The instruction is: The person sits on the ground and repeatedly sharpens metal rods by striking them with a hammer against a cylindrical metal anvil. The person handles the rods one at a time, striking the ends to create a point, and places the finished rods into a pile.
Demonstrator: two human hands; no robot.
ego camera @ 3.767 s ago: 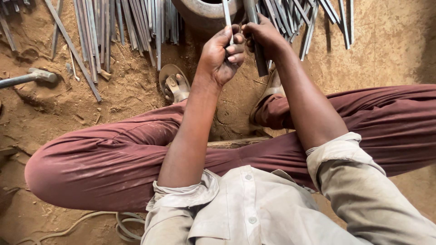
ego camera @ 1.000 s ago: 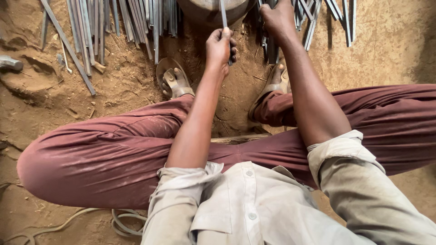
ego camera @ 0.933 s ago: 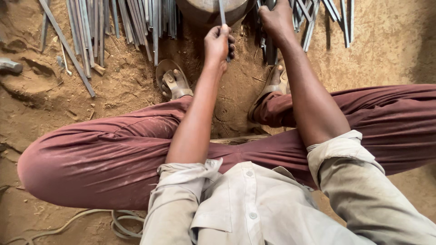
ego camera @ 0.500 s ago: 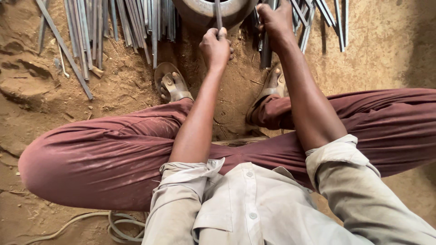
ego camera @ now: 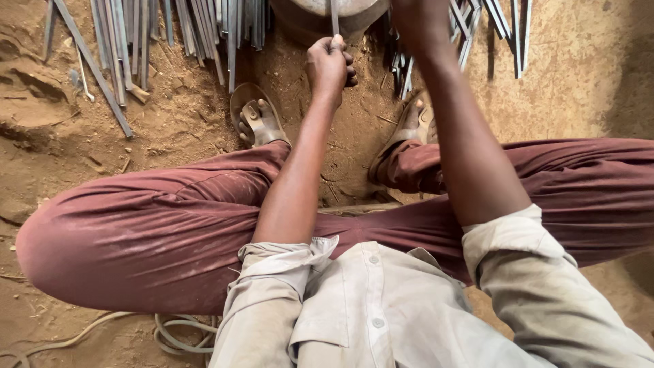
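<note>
My left hand (ego camera: 329, 63) is closed around the near end of a thin flat metal strip (ego camera: 334, 17), which runs away from me onto a round block (ego camera: 320, 13) at the top edge. My right hand (ego camera: 417, 20) is raised at the top of the view, over a bunch of metal strips (ego camera: 463, 27); its fingers are cut off by the frame edge, so what it holds is hidden. I sit low on sandy ground with knees spread in maroon trousers and my feet in sandals (ego camera: 253, 117).
Many flat metal strips (ego camera: 150, 34) lie side by side on the dirt at top left, more at top right (ego camera: 511, 27). A pale cord (ego camera: 170, 334) loops on the ground by my left hip. Sandy ground (ego camera: 579, 82) surrounds me.
My right hand has let go of the strip beside my left hand and moved up and to the right over the strips. The left hand keeps its grip on the strip at the block.
</note>
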